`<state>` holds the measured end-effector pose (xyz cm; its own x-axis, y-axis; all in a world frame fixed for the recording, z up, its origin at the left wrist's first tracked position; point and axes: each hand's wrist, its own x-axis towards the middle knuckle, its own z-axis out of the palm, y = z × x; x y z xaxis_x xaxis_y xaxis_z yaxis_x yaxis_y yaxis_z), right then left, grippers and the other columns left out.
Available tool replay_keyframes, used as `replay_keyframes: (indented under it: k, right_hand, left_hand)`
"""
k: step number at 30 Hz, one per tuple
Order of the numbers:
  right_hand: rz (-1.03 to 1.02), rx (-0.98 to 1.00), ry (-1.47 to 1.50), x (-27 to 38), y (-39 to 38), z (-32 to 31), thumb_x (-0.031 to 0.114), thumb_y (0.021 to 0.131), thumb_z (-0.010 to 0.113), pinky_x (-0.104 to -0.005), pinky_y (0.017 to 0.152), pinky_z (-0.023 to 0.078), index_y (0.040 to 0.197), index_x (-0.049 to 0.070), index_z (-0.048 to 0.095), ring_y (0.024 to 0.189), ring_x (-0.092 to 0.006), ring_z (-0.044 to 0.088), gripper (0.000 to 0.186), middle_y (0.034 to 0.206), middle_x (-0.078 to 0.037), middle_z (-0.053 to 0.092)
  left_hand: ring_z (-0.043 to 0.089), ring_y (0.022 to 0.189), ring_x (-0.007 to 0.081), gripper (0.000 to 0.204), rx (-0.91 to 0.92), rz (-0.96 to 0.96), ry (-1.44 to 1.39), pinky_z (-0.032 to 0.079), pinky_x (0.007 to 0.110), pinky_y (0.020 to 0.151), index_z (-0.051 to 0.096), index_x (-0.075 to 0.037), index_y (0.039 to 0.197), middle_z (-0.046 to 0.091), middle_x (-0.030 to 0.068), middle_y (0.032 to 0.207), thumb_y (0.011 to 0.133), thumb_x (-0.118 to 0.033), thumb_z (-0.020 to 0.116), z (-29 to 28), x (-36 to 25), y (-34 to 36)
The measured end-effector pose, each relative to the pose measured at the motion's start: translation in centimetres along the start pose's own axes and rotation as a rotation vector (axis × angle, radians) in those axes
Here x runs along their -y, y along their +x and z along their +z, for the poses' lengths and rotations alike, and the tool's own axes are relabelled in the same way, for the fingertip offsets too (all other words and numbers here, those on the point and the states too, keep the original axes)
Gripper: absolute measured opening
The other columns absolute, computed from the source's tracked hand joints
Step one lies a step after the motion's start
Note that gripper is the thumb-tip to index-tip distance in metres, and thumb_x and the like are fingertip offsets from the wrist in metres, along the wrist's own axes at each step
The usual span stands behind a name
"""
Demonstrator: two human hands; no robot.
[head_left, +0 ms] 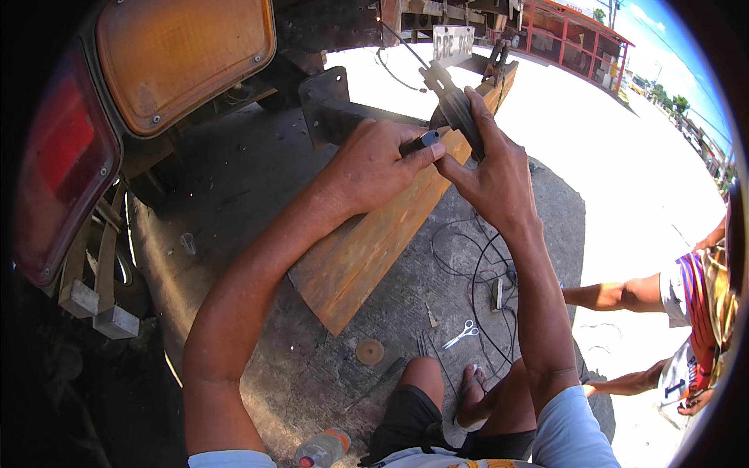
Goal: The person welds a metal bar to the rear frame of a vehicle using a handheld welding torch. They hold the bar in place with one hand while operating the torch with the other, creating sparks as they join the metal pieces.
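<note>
My left hand (373, 165) is closed round a short black tube-shaped piece (421, 143), its thumb along the end. Just to the right, my right hand (499, 175) grips a dark ribbed part with a pale grey forked end (443, 84), tilted up and away from me; its exact kind I cannot make out. The two hands are close together above a long brown beam (367, 261), which slants from the near middle to the far right. My left wrist is over the beam; whether it touches I cannot tell.
At the upper left are a vehicle's orange lamp (187, 58) and red lamp (66, 160). A dark bracket (324, 101) juts beside the beam. On the concrete lie scissors (460, 334), black cables (476, 273), a round brown disc (369, 351) and a bottle (320, 450). Another person (686, 327) is at right.
</note>
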<state>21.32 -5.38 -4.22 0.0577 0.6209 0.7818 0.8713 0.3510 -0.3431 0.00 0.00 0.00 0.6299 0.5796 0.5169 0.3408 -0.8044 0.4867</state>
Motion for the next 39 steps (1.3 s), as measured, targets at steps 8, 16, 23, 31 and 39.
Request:
replay_keyframes:
  k: [8,16,23,31,39]
  right_hand:
    - [0.141,-0.016,0.227,-0.5,-0.1,0.0,0.044,0.094,0.084,-0.0357,0.064,0.06,0.167,0.005,0.046,0.072,-0.0224,0.073,0.091,0.097,-0.015,0.074]
    - [0.525,0.129,1.0,-1.2,0.8,-1.0,0.046,0.095,0.084,-0.034,0.062,0.058,0.161,0.003,0.052,0.069,-0.0195,0.07,0.085,0.095,-0.009,0.071]
    - [-0.054,-0.02,0.116,0.1,-0.2,-0.8,0.039,0.091,0.085,-0.046,0.086,0.064,0.171,0.003,0.041,0.095,-0.0384,0.082,0.098,0.114,-0.029,0.08]
    - [-0.01,-0.039,0.096,0.1,0.4,-0.2,0.04,0.09,0.085,-0.047,0.081,0.063,0.172,0.003,0.039,0.092,-0.0375,0.081,0.101,0.11,-0.029,0.079]
    - [0.006,-0.031,0.112,-0.2,0.8,0.2,0.044,0.092,0.085,-0.0447,0.071,0.061,0.17,0.0,0.04,0.079,-0.0311,0.079,0.1,0.094,-0.024,0.078]
  left_hand:
    - [0.08,0.083,0.0166,0.043,-0.064,0.093,-0.068,0.061,0.038,0.076,0.082,-0.001,0.121,0.084,0.013,0.091,0.113,-0.041,0.067,0.3,-0.3,-0.3]
    - [0.067,0.072,0.0164,0.055,-0.011,-0.053,-0.095,0.054,0.04,0.069,0.081,0.003,0.109,0.076,0.0139,0.079,0.11,-0.051,0.068,0.4,-0.1,-0.4]
    - [0.072,0.069,0.0215,0.058,-0.025,0.033,-0.04,0.055,0.044,0.067,0.083,0.005,0.107,0.077,0.0194,0.078,0.109,-0.052,0.071,0.1,-0.1,-0.1]
    - [0.076,0.078,0.0142,0.056,0.0,-0.002,-0.027,0.058,0.039,0.071,0.083,0.003,0.109,0.081,0.0135,0.083,0.11,-0.051,0.071,0.2,-0.2,-0.2]
    - [0.077,0.078,0.015,0.056,-0.013,0.01,-0.035,0.059,0.039,0.071,0.083,0.003,0.111,0.081,0.0142,0.084,0.11,-0.051,0.07,0.4,0.0,0.0]
